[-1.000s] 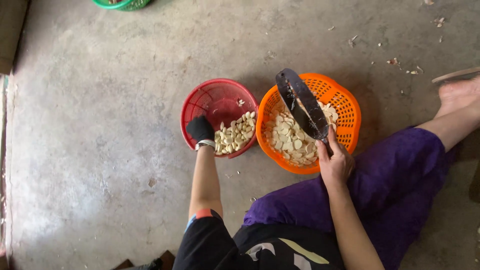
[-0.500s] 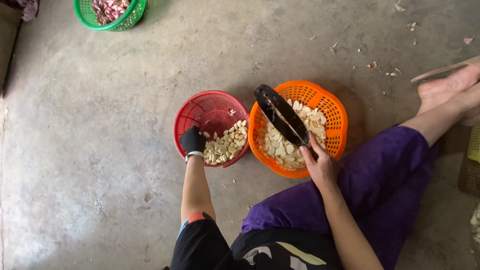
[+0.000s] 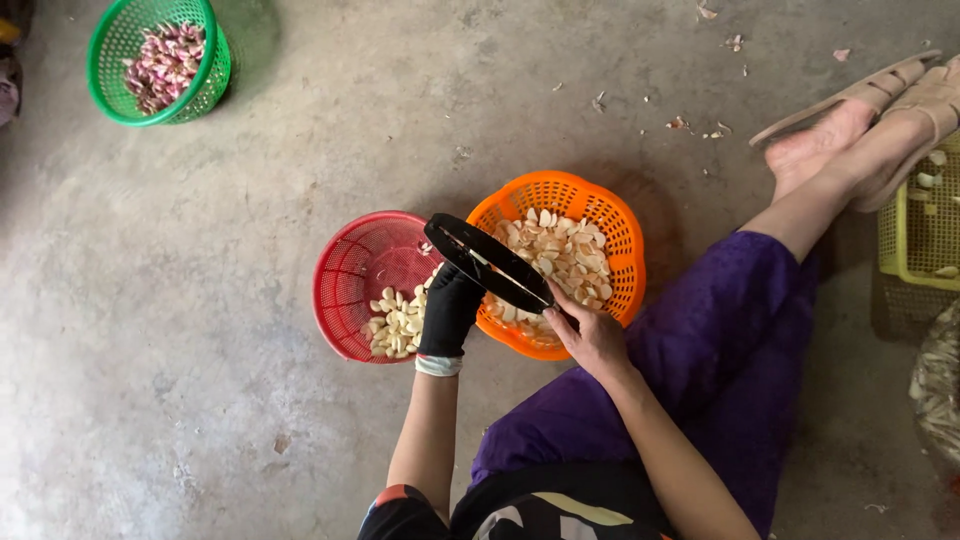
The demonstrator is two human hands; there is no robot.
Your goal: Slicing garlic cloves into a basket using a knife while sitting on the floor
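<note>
My right hand (image 3: 590,338) grips the handle of a broad dark knife (image 3: 488,262), whose blade slants up and left over the gap between two baskets. My left hand (image 3: 449,308), in a black glove, is raised just under the blade at the red basket's right rim; whether it holds a clove I cannot tell. The red basket (image 3: 345,285) holds peeled garlic cloves (image 3: 397,320). The orange basket (image 3: 610,225) holds cut garlic pieces (image 3: 560,250).
I sit on a concrete floor with purple trousers (image 3: 720,350) and bare feet in sandals (image 3: 860,110) stretched right. A green basket (image 3: 125,45) of unpeeled reddish garlic stands far left. A yellow crate (image 3: 915,235) is at the right edge. Garlic skins litter the floor.
My left hand has lifted out of the red basket and moved right, up to the blade. The knife has swung left toward it. The view has shifted, showing the green basket and yellow crate.
</note>
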